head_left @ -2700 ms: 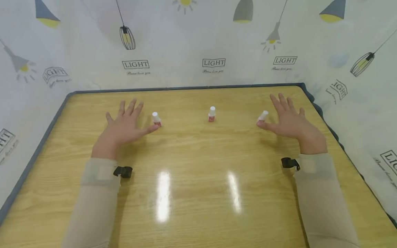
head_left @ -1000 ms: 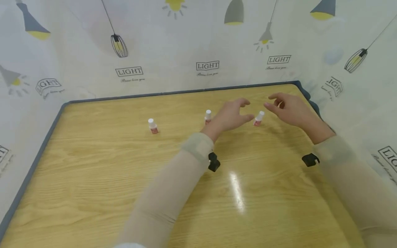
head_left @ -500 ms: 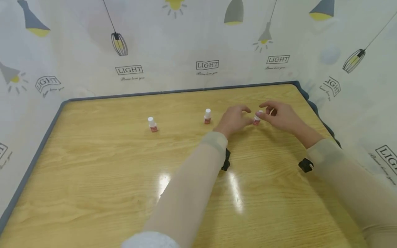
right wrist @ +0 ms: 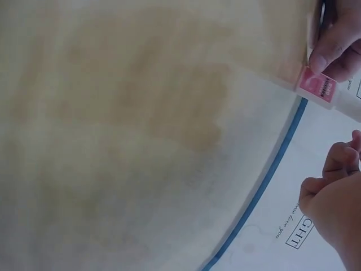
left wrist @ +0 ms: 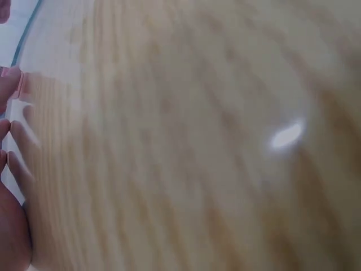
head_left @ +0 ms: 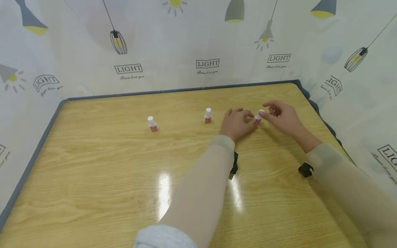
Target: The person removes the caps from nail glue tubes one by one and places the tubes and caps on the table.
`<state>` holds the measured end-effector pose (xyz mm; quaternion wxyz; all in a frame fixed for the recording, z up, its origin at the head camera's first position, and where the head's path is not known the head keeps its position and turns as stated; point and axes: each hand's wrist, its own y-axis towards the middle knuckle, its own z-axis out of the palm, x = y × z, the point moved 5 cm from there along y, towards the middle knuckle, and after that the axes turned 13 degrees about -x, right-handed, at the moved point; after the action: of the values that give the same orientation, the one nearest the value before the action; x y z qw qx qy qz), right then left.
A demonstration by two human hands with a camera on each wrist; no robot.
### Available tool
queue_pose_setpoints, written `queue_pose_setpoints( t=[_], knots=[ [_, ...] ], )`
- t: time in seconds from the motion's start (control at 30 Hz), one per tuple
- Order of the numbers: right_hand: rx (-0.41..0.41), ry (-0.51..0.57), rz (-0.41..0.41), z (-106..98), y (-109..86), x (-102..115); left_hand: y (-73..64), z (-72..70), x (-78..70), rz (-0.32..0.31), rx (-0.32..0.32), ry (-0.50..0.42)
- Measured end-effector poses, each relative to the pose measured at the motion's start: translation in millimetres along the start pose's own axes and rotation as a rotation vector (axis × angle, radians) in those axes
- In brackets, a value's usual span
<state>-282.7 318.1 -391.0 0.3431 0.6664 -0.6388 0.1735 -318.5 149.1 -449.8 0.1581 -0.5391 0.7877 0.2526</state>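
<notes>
While the left hand (head_left: 238, 124) pinches a small white bottle (head_left: 257, 121) between thumb and forefinger, the right hand (head_left: 284, 117) is at its cap (head_left: 262, 111), thumb and forefinger apart; contact there cannot be told. Bottle position: far right part of the counter (head_left: 108, 165). Surface: yellow-brown wood grain, glossy, with bright reflections (head_left: 164, 193) either side of the left sleeve (head_left: 198, 189). Two like bottles stand upright farther left: the middle bottle (head_left: 208, 116) near the left hand, the leftmost bottle (head_left: 152, 124) well apart. Blue-grey edging (head_left: 130, 94) runs along the back and left sides, wavy past the far right corner. Backdrop (head_left: 167, 41): pale, printed with hanging lamps in grey, blue and yellow, and repeated "LIGHT" lettering (head_left: 207, 64). Left wrist view: mostly blurred grain.
</notes>
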Motion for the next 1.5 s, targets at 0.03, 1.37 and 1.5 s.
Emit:
queue_pose_setpoints(
  t=[0.03,1.37,1.5],
  knots=[
    [-0.001,0.011,0.004,0.2,-1.1,-0.7,0.2,-0.9,-0.3,0.005,-0.007,0.011],
    [-0.120,-0.048,-0.004,5.9,1.1,-1.4,-1.4,0.0,1.2,0.002,0.054,0.118],
    [-0.103,-0.036,-0.001,5.9,1.2,-0.6,-2.0,-1.8,0.8,-0.003,0.053,0.107]
  ],
)
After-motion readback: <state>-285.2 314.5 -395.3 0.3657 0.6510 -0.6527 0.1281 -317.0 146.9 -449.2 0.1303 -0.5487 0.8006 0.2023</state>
